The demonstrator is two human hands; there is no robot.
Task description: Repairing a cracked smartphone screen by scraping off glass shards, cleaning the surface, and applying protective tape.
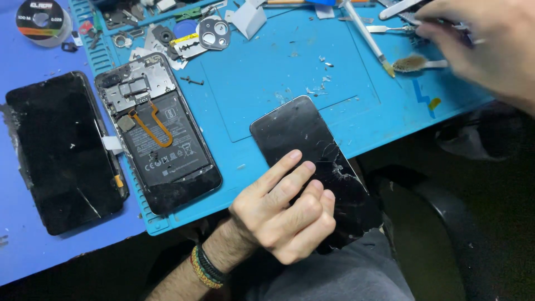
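Solder spool (40, 21) sitting at the far left corner of the blue table (33, 245), with a detached black screen panel (62, 150) lying flat below it. Just beside that, resting on the teal work mat (267, 72), an opened phone (156, 131) showing its battery and an orange ribbon cable, loose metal parts and a camera bezel (214, 32) scattered above it. Further right, cracked black glass panel (315, 167) lying tilted across the mat's near edge and overhanging toward the lap. Left hand (284, 214) pressing down on that panel, index and middle fingers (287, 170) stretched flat on the glass, remaining fingers curled under, beaded bracelets (206, 267) circling the wrist. Small brush (415, 63) and white-handled tool (368, 36) lying near the mat's right side. Right hand (490, 47), blurred at the upper right, hovering over metal tools (398, 17); fingers bent narrow, grip impossible to tell.
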